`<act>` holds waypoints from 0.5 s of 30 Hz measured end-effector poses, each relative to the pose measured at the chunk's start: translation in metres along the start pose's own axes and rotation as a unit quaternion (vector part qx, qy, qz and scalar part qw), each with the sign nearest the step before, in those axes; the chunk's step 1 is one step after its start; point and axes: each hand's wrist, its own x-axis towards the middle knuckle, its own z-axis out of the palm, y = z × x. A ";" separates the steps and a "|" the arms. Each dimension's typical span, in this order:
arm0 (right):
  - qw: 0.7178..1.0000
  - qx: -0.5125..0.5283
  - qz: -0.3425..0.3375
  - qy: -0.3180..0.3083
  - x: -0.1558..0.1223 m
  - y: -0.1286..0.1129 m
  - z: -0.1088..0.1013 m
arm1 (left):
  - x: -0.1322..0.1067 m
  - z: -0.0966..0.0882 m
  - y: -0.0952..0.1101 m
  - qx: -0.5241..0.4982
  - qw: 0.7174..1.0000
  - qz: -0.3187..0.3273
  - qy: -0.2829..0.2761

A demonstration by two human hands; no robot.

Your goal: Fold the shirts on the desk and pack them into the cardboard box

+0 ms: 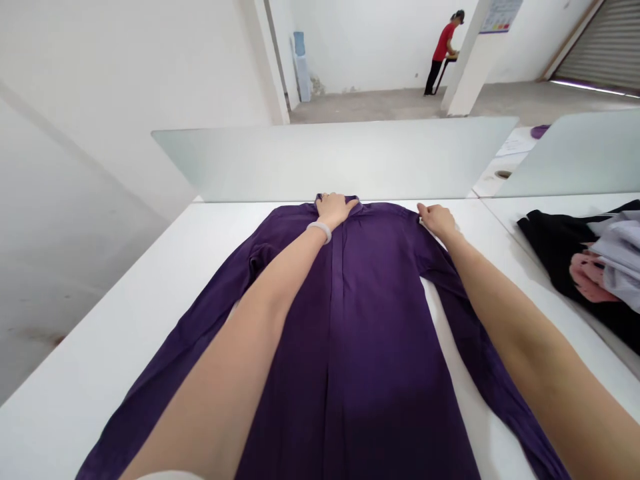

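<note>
A purple long-sleeved shirt (385, 300) lies front side up on the white table, its collar toward the far edge. Its button placket runs down the middle, and a sleeve extends down each side. My left hand (334, 208), with a pale bracelet at the wrist, holds the collar; the fingers bend over its top and the thumb points right along it. At the shoulder seam on the right, my right hand (436, 219) pinches the fabric between thumb and curled fingers. My forearms cover parts of the body and both sleeves.
A frosted divider (320, 160) stands along the far edge of the white table (165, 267). Black clothing (550, 240) and a grey-white garment (623, 257) lie to the right. Beyond, a person in red (444, 43) stands near a pillar (473, 73).
</note>
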 end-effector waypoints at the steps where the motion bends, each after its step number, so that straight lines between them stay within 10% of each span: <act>1: 1.000 0.006 0.016 -0.003 0.001 -0.004 0.003 | 0.012 0.010 0.004 0.007 1.000 -0.023 0.003; 7: 0.999 -0.025 0.004 0.031 0.002 -0.010 0.017 | 0.053 0.054 0.020 -0.004 0.999 -0.034 0.018; 15: 0.992 -0.107 0.038 0.050 -0.002 -0.007 0.024 | 0.051 0.084 0.024 -0.002 0.997 -0.022 0.068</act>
